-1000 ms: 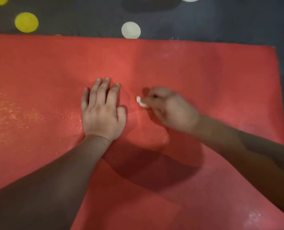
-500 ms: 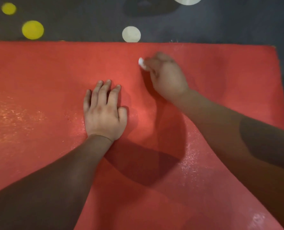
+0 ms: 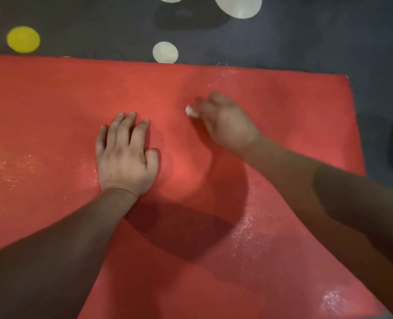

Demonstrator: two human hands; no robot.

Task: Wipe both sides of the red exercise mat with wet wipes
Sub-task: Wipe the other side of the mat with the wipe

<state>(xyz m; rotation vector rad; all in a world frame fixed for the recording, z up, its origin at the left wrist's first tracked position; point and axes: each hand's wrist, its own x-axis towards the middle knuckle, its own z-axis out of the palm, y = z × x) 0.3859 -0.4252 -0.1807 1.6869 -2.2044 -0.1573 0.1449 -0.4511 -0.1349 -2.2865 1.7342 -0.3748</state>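
Note:
The red exercise mat (image 3: 53,107) lies flat and fills most of the view; wet sheen shows on its left and lower right parts. My left hand (image 3: 125,155) rests palm down on the mat near the middle, fingers straight. To its right, my right hand (image 3: 225,122) grips a small balled white wet wipe (image 3: 191,111) and holds it against the mat; only the wipe's tip shows past the fingers.
A dark grey carpet (image 3: 306,38) with yellow and white dots lies beyond the mat's far edge and past its right edge. The mat's far right corner (image 3: 345,77) is in view. A dark shadow falls on the carpet at the top middle.
My right hand, with the wipe, went from the middle up to near the mat's far edge, then came back toward me partway. My left hand has stayed in place.

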